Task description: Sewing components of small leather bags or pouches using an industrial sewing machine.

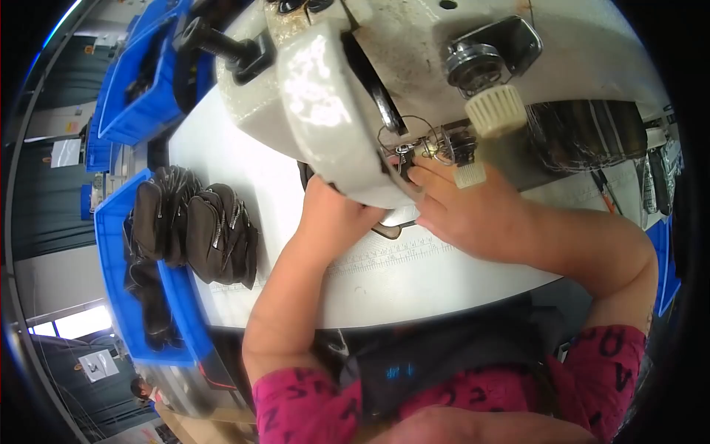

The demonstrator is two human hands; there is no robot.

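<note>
A white sewing machine (318,103) stands over the table and hides much of the work by its needle. My left hand (333,214) lies left of the machine head, its thumb bent inward; its fingertips are mostly hidden. It seems to grip a dark fabric piece, whose dark edge (304,175) shows beside it. A small dark-edged loop (387,231) pokes out between my hands. On the other side, my right hand (473,211) is closed, its fingers curled close to the needle area. What those fingers pinch cannot be made out.
Several dark zippered pouches (214,233) are piled at the left, partly over a blue bin (188,311). More blue bins (140,96) stand far left. A dark bundle (588,137) in clear wrap lies right of the machine, near a thin pointed tool (606,192). Ruler marks (392,255) run along the white tabletop (414,288).
</note>
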